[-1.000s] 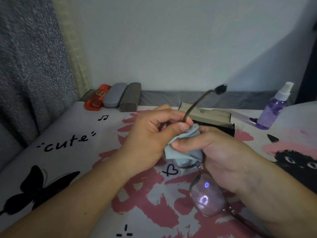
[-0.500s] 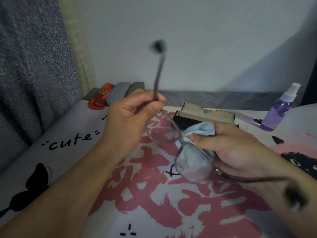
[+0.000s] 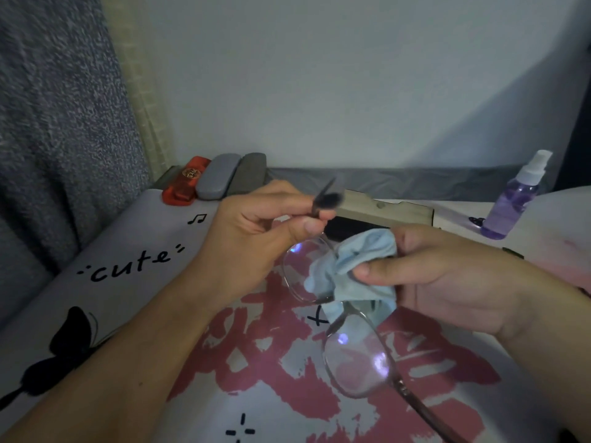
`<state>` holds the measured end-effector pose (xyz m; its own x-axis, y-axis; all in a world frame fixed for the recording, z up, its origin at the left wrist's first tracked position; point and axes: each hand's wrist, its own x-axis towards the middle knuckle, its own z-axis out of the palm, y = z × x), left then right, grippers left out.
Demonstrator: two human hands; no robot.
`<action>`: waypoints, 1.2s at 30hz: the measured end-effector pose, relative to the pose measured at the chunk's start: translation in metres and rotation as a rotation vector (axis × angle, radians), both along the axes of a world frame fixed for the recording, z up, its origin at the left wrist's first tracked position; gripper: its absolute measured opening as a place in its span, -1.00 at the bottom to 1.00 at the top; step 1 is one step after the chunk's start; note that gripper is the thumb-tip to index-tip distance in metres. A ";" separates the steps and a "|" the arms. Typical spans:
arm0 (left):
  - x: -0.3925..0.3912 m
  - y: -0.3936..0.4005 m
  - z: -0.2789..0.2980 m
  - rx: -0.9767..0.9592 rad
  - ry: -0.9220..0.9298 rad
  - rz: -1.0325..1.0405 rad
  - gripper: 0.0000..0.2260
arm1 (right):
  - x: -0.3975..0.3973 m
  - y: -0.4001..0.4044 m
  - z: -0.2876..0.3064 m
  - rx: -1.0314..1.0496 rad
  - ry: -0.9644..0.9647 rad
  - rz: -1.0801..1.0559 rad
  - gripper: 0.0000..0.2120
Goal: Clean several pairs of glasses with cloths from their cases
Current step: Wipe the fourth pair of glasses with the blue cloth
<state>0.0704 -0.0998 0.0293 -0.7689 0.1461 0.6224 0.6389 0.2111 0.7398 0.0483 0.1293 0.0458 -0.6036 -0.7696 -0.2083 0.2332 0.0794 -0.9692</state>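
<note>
A pair of clear-framed glasses (image 3: 356,356) hangs in the air above the printed tabletop (image 3: 134,257). My left hand (image 3: 256,238) pinches the hinge end of one dark temple arm, which points away and is blurred. My right hand (image 3: 438,276) holds a light blue cloth (image 3: 361,254) bunched against the glasses' bridge and the far lens. The near lens shows light reflections. The other temple arm runs down to the lower right. An open tan and black case (image 3: 388,212) lies behind my hands.
Three shut cases, red (image 3: 184,183), grey (image 3: 217,175) and dark grey (image 3: 251,172), lie side by side at the back left. A purple spray bottle (image 3: 515,196) stands at the back right. A grey curtain hangs on the left, a wall behind.
The glasses swung round: the temple arm in my left hand dropped from pointing straight up to pointing away. The near lens moved lower, and the cloth now sits at the bridge.
</note>
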 end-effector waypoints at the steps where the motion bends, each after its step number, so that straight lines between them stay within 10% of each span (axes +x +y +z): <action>1: 0.000 0.001 -0.001 -0.008 0.000 -0.006 -0.84 | 0.001 -0.003 -0.002 0.022 0.030 0.020 -0.69; 23: 0.001 0.009 -0.003 -0.028 -0.019 -0.060 -0.90 | 0.020 -0.024 -0.005 0.171 0.257 -0.137 -0.93; 36: 0.001 0.014 -0.007 -0.034 -0.054 -0.047 -0.88 | 0.019 -0.029 -0.013 0.067 0.011 -0.119 -0.73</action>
